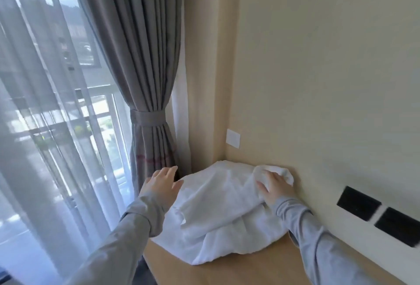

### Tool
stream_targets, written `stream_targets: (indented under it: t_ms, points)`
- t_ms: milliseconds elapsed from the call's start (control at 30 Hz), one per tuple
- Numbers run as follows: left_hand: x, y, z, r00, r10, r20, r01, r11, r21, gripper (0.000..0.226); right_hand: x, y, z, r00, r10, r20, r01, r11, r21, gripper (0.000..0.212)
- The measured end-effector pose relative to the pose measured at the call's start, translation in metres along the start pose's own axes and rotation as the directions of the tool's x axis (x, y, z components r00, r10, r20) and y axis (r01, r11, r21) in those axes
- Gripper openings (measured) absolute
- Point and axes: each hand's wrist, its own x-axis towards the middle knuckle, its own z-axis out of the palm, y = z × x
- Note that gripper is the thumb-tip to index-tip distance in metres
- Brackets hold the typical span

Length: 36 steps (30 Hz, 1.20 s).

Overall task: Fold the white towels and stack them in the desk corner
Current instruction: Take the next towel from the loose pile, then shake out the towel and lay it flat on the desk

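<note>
Furthest left hangs a sheer curtain (pixel 45 125), then a grey curtain (pixel 145 80) tied back beside the corner. Just in front of it the left hand (pixel 160 183) is flat and spread, fingers straight, holding nothing. It sits at the left edge of the white towels (pixel 222 212), though whether it touches them is unclear.

The towels lie in a loose, rumpled heap on the counter (pixel 261 266), pushed right into the corner where the two walls meet. No neat folded edge or squared stack shows, so the folding looks barely begun. The cloth is already in the right spot, but it has yet to be sorted, folded and stacked.

At the heap's right rear, the right hand (pixel 273 188) curls its fingers around a bunched wad of towel against the wall. Beyond it are a white wall plate (pixel 233 138) and black sockets (pixel 358 203). No basket, bin or other container appears.
</note>
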Motion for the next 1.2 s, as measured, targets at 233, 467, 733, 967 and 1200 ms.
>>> stream_targets:
  t_ms: [233, 467, 733, 967, 1200]
  points:
    - [0.087, -0.005, 0.069, 0.974, 0.078, 0.211, -0.023, 0.967, -0.255, 0.052, 0.042, 0.03, 0.052, 0.972, 0.19, 0.137, -0.216, 0.953, 0.212, 0.051]
    - [0.18, -0.016, 0.141, 0.904, 0.054, 0.424, 0.191, 0.837, -0.513, 0.041, 0.057, 0.048, 0.096, 0.827, 0.531, 0.185, -0.526, 0.616, 0.587, 0.045]
    - [0.315, 0.008, 0.231, 0.757, 0.208, 0.62, 0.171, 0.852, -0.495, 0.053, 0.098, 0.043, 0.14, 0.534, 0.794, 0.291, -0.571, 0.085, 0.816, 0.048]
    - [0.361, 0.034, 0.28, 0.733, 0.19, 0.653, 0.164, 0.883, -0.44, 0.055, 0.131, 0.05, 0.146, 0.349, 0.891, 0.289, -0.52, -0.072, 0.851, 0.048]
    - [0.378, 0.06, 0.292, 0.684, 0.115, 0.72, 0.354, 0.811, -0.466, 0.078, 0.14, 0.05, 0.141, 0.263, 0.93, 0.258, -0.635, -0.035, 0.772, 0.044]
